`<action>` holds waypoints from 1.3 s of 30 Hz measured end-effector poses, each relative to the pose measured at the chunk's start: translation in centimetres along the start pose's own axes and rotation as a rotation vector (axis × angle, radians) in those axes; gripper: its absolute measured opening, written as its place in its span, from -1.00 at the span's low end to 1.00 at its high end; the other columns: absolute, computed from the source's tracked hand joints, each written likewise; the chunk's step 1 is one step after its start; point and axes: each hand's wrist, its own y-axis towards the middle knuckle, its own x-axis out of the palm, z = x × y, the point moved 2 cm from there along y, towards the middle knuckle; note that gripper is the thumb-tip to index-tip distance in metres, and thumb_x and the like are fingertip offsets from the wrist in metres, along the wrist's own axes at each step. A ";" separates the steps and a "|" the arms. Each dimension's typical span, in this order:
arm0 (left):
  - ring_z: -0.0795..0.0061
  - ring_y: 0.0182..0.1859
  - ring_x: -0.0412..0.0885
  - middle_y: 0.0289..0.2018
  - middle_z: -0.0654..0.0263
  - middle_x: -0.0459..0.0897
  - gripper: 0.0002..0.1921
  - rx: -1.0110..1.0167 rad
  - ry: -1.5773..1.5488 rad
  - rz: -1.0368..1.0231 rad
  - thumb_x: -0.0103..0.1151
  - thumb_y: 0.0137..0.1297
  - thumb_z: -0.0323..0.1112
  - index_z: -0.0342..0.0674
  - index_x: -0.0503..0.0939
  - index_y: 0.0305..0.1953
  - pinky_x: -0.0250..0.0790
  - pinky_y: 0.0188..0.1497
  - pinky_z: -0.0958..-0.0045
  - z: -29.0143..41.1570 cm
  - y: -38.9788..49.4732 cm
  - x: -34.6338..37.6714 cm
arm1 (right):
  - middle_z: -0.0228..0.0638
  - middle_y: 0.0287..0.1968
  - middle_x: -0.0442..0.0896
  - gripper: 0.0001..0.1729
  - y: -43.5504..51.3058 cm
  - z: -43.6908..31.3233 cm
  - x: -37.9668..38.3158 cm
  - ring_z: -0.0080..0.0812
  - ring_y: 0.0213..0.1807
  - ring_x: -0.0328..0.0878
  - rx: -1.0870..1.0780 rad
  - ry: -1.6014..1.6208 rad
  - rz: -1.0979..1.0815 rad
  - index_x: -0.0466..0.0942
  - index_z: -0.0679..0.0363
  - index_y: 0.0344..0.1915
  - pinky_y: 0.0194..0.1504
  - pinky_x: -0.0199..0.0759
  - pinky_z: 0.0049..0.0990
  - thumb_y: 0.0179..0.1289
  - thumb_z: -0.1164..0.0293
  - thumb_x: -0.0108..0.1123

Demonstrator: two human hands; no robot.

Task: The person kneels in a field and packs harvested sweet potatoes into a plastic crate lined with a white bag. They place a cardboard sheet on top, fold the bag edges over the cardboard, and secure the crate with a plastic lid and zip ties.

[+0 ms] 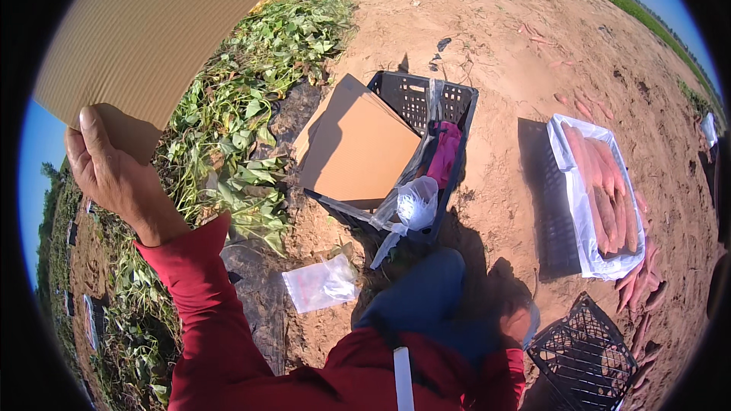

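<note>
My left hand (117, 174) is raised at the left and grips the lower corner of a large sheet of corrugated cardboard (165, 28), thumb on the near face. The sheet runs out of the top of the view. Low at the right, beside my blue trouser leg, my right hand (515, 324) hangs partly in shadow. Something pale shows at its edge, and I cannot make out whether it is held. Before me stands a black plastic crate (451, 91) with cardboard sheets (365, 148) leaning in it, a pink cloth-like item (444, 154) and a white plastic bundle (418, 205).
A crate lined with white plastic (597, 271) holds several sweet potatoes (608, 200). Loose sweet potatoes (645, 282) lie beside it on the soil. An upturned or tilted black crate (582, 348) sits at lower right. Green vines (240, 108) spread at left, near a clear plastic bag (322, 284).
</note>
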 end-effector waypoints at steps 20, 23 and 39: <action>0.45 0.00 0.78 0.05 0.20 0.78 -0.63 -1.295 -0.722 -1.425 0.15 0.69 -0.24 -0.37 0.52 0.30 0.67 0.06 0.38 -4.9 -43.1 46.9 | -0.10 0.13 0.72 -0.55 15.9 5.3 -32.2 -0.31 0.13 0.66 0.296 0.365 0.975 0.61 0.42 0.23 0.19 0.54 -0.35 0.69 0.22 0.18; 0.52 -0.08 0.77 -0.05 0.27 0.79 -0.65 -1.160 -0.745 -1.691 0.20 0.65 -0.19 -0.33 0.59 0.23 0.64 0.02 0.46 -2.9 -51.0 55.9 | -0.03 0.21 0.70 -0.59 22.0 7.3 -34.7 -0.24 0.18 0.66 0.211 0.450 1.013 0.57 0.38 0.28 0.21 0.53 -0.30 0.71 0.28 0.13; -0.04 0.22 0.66 0.14 0.02 0.71 -0.52 0.325 -0.066 -1.848 0.34 0.45 -0.13 -0.28 0.62 0.26 0.55 0.22 -0.03 5.4 -63.3 71.3 | 0.10 0.47 0.48 -0.39 35.5 12.6 -30.9 0.17 0.53 0.37 0.382 -0.270 0.376 0.57 0.28 0.35 0.50 0.19 0.13 0.49 0.11 0.31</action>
